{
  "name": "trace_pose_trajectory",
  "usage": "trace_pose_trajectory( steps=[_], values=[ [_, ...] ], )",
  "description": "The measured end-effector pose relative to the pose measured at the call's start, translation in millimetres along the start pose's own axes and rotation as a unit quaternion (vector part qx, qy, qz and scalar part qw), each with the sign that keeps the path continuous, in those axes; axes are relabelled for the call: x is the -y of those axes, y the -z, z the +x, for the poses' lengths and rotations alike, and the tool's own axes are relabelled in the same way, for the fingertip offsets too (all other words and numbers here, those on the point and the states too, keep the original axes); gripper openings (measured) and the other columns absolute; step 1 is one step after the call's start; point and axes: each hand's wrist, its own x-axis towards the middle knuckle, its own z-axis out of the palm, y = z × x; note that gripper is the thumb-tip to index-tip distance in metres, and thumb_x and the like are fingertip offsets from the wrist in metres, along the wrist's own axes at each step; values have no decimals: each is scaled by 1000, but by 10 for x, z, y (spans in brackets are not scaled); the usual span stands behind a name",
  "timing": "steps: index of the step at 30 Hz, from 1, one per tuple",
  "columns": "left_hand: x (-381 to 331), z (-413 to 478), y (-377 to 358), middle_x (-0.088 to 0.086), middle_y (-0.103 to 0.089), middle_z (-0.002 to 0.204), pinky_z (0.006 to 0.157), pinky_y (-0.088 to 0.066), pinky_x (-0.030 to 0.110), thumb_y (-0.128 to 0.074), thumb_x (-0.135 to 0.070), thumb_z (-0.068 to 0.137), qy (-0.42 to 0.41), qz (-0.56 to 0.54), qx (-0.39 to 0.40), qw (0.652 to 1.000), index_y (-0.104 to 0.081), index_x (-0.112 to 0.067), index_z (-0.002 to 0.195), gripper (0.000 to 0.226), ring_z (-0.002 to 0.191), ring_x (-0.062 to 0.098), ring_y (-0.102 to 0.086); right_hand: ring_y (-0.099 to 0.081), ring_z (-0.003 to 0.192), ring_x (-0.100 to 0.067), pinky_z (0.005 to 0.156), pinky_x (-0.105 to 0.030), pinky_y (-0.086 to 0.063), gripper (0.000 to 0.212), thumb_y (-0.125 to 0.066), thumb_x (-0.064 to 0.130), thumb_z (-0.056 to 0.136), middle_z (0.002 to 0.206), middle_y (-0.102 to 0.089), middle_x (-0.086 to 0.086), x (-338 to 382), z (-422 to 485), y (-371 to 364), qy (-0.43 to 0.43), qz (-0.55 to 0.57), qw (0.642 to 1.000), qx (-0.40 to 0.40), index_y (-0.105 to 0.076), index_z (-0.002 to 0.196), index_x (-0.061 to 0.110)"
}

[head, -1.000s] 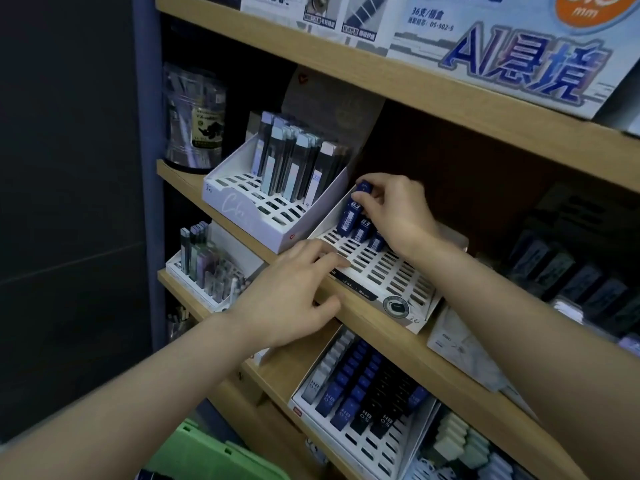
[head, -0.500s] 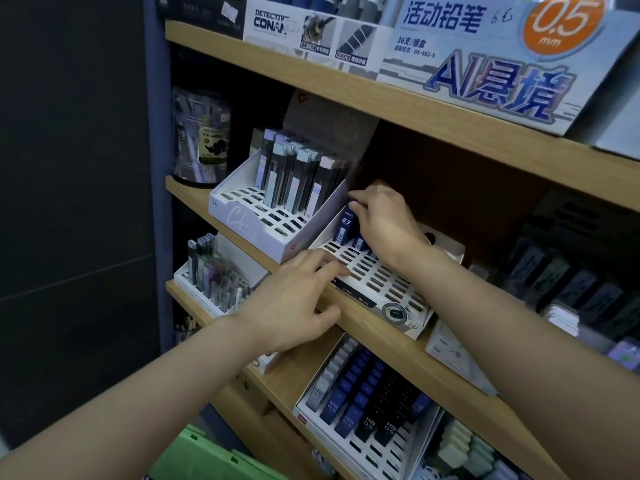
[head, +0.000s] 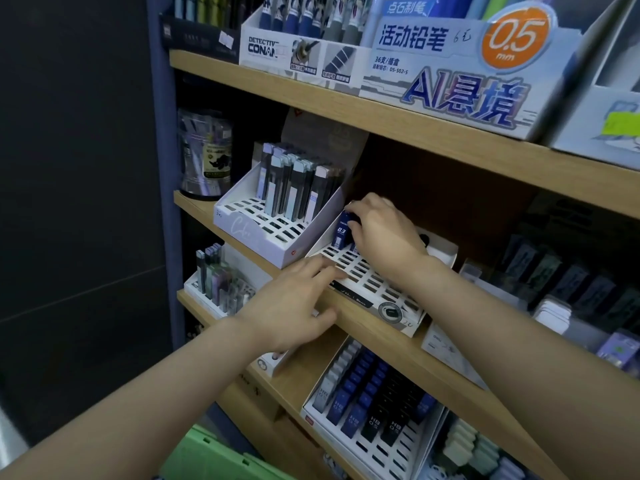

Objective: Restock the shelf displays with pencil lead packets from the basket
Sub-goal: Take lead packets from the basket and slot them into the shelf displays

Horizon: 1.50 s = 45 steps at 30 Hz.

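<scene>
Blue lead packet [head: 341,233], pinched by right hand [head: 381,230] at 12 o'clock of display tray [head: 377,285], may miss its slot; flat left hand [head: 294,306] braces the front.

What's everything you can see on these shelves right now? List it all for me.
wooden shelves: three, tan, stacked up the frame
0.5 mm pencil box: one, white and blue, top shelf
tall lead packets: several, grey and dark, in the white left tray, middle shelf
slotted tray: one, white, mostly empty slots, middle shelf
blue packet: one showing, marked 0.3, back of slotted tray
lower display: one, grey, blue and black packets, shelf below
basket: one, green, bottom edge
left hand: fingers straight, on slotted tray's front
right hand: pinches the blue packet
</scene>
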Motion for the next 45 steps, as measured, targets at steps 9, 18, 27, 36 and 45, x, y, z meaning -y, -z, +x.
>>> trace_pose_trajectory(
  steps=[9,18,27,36,45],
  values=[
    [-115,-536,41,4,-57,98,78,-45,34,-36,-37,80,59,195,-45,978,-61,-16,96,37,91,24,-56,-56,87,-26,74,-34,-43,20,-66,15,82,95,-62,-7,369,-415,50,99,-103,982,-126,-61,101,11],
    [558,-2256,-562,2,-55,78,67,-29,35,-42,-40,69,215,235,97,943,-63,-17,78,33,70,23,-53,-57,80,-27,68,-36,-49,9,-61,15,81,84,-57,-7,1302,-1192,-942,192,58,978,-65,-59,89,12],
    [986,-3193,-1397,-4,-61,84,64,-52,27,-39,-45,76,360,109,264,888,-72,-22,93,43,73,18,-63,-49,117,-19,95,-28,-41,32,-48,18,98,127,-50,-4,1936,-2163,-2580,177,167,912,329,-47,130,12],
    [1659,-3325,-2441,2,-12,160,114,-26,39,-43,-48,96,459,-103,413,780,-20,-24,151,64,143,26,-23,-44,122,-21,93,-26,-39,40,-42,15,101,141,-37,-5,2267,-3004,-3795,84,270,803,524,-35,140,13],
    [2034,-3515,-3039,5,-21,158,115,-20,39,-47,-54,93,480,-144,464,730,-13,-24,153,76,144,24,-22,-34,130,-23,105,-32,-29,50,-51,28,98,140,-40,-8,2412,-3193,-4340,113,262,760,585,-33,142,12]
  ],
)
